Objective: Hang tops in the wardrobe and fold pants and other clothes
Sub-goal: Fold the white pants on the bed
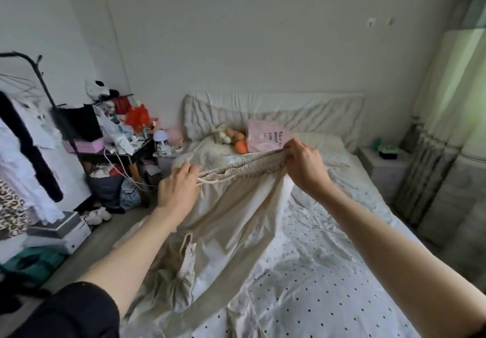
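You faced plain white wall; bed with dotted sheet stood below; cluttered side table sat left, white nightstand right; grey floor.

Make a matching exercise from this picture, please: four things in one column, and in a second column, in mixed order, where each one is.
Things:
1. beige pants
2. pink bag
3. small white lamp
4. leopard-print garment

Places:
A. hanging at the far left edge
B. at the head of the bed, before the pillows
C. held up by the waistband over the dotted sheet, left hand and right hand gripping
D. beside the bed, next to the cluttered table

Pairs: 1-C, 2-B, 3-D, 4-A
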